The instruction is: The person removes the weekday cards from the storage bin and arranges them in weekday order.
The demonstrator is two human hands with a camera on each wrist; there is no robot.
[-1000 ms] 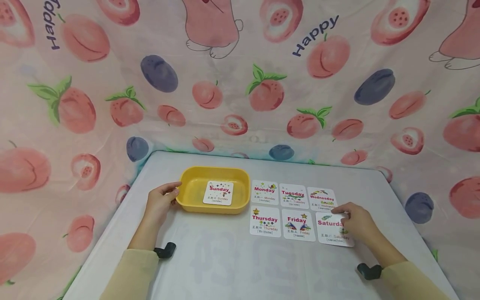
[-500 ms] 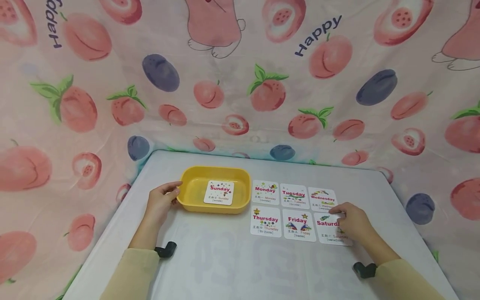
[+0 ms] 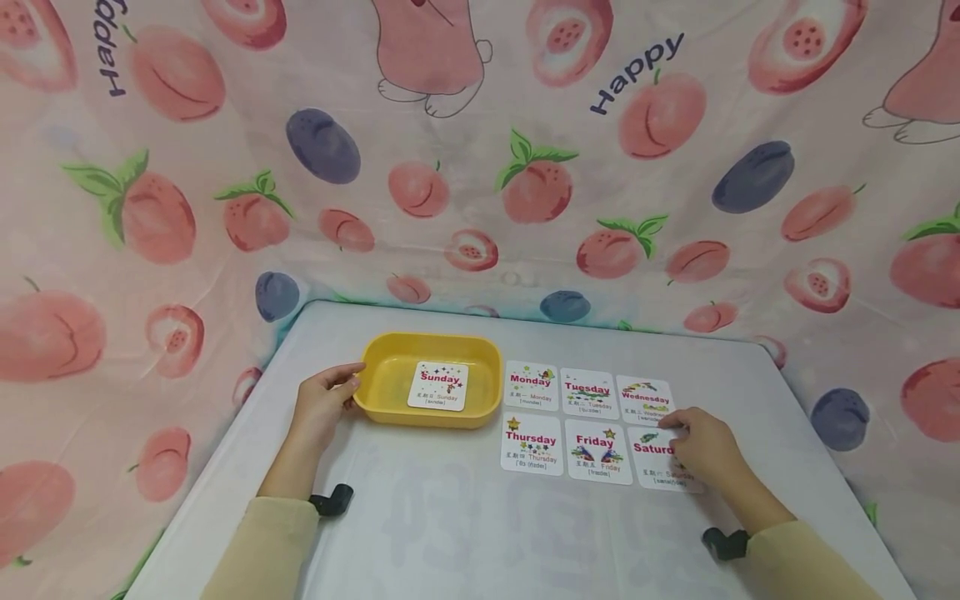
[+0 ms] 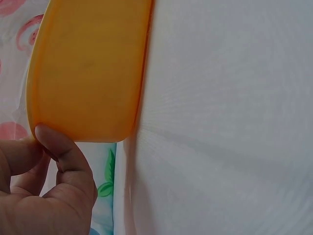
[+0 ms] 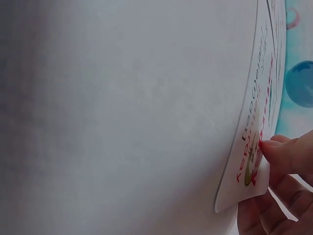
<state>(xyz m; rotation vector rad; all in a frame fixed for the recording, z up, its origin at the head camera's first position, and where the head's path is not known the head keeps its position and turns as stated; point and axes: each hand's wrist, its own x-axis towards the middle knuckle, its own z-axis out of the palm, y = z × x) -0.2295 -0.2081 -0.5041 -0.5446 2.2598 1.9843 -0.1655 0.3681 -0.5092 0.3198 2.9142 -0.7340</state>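
Observation:
My left hand (image 3: pixel 318 404) pinches the left rim of a yellow plastic tray (image 3: pixel 390 340); in the left wrist view the thumb (image 4: pixel 61 144) lies against its outer wall. A white square Sunday card (image 3: pixel 437 386) lies inside the tray. At the right, my right hand (image 3: pixel 705 446) holds the Saturday card (image 3: pixel 660 475) by its right side, hiding part of its print. In the right wrist view the thumb (image 5: pixel 283 154) rests on the card face, and the other fingers are at its edge. The Friday card (image 3: pixel 597 452) lies just left of it, the Wednesday card (image 3: pixel 643 398) just above.
Monday (image 3: pixel 530 386), Tuesday (image 3: pixel 588 393) and Thursday (image 3: pixel 531 446) cards fill out two rows right of the tray. All lie on a white-covered table (image 3: pixel 487 533). A peach-printed cloth (image 3: pixel 480 167) hangs behind and at the sides.
My right hand has shifted slightly left with the Saturday card, which now sits closer to the Friday card and straighter in the row. The left hand and tray stay put.

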